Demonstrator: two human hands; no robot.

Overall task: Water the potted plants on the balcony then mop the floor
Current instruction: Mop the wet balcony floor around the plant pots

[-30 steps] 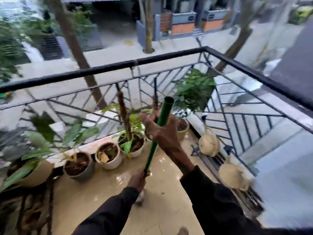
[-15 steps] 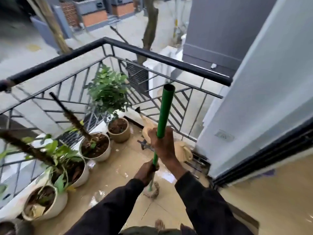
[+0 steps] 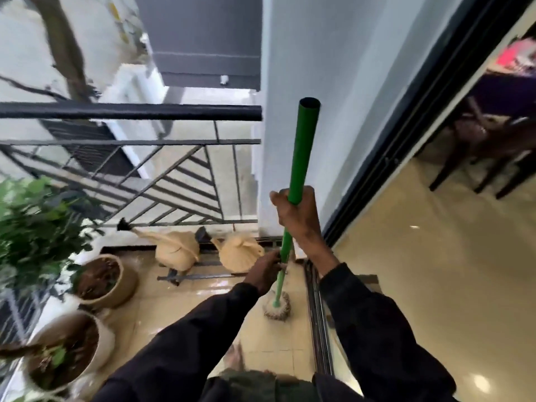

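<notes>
Both hands are clamped on the green mop handle (image 3: 300, 158), which stands nearly upright: the right hand (image 3: 298, 216) grips it high and the left hand (image 3: 265, 272) grips it lower down. The mop head (image 3: 277, 309) rests on the wet balcony floor (image 3: 179, 309) beside the sliding door track (image 3: 317, 323). Two tan watering cans (image 3: 177, 250) sit by the railing (image 3: 130, 111), and potted plants (image 3: 107, 281) line the left edge
</notes>
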